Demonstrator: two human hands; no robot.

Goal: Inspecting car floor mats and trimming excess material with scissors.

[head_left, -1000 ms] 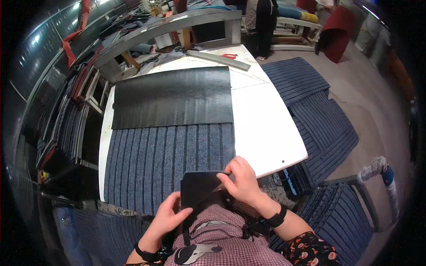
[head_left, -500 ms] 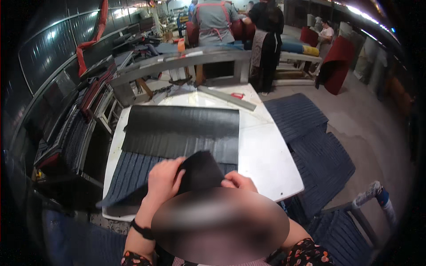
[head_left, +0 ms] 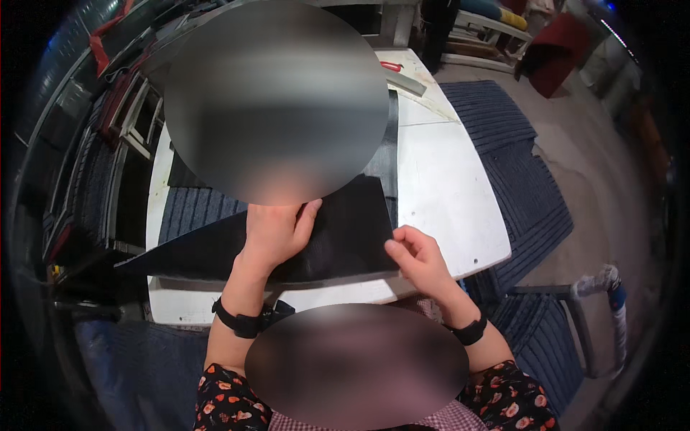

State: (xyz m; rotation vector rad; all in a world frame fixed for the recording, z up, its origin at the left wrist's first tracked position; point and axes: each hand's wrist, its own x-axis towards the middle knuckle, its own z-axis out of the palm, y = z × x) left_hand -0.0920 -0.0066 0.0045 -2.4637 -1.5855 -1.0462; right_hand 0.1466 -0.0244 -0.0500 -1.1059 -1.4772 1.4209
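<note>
A dark blue-grey ribbed floor mat [head_left: 198,210] with a smooth black backing lies on the white table. Its near part is folded over, so the black backing [head_left: 345,233] faces up. My left hand [head_left: 273,233] is closed on this folded part, thumb against the fingers; a blurred patch covers its fingertips. At the fold's right edge, my right hand [head_left: 420,262] pinches the mat between thumb and bent fingers. Much of the mat's far part is hidden by the blur.
The white table [head_left: 453,194] has a rounded right side. A grey metal strip [head_left: 406,81] and a red-handled tool [head_left: 392,66] lie at its far end. More ribbed mats [head_left: 510,187] lie on the floor at right. A wrapped metal frame [head_left: 600,280] stands near right.
My view has tipped down toward the table. The raised mat flap now lies lower and broader across the near side. Both hands still hold it, the right one at its right edge.
</note>
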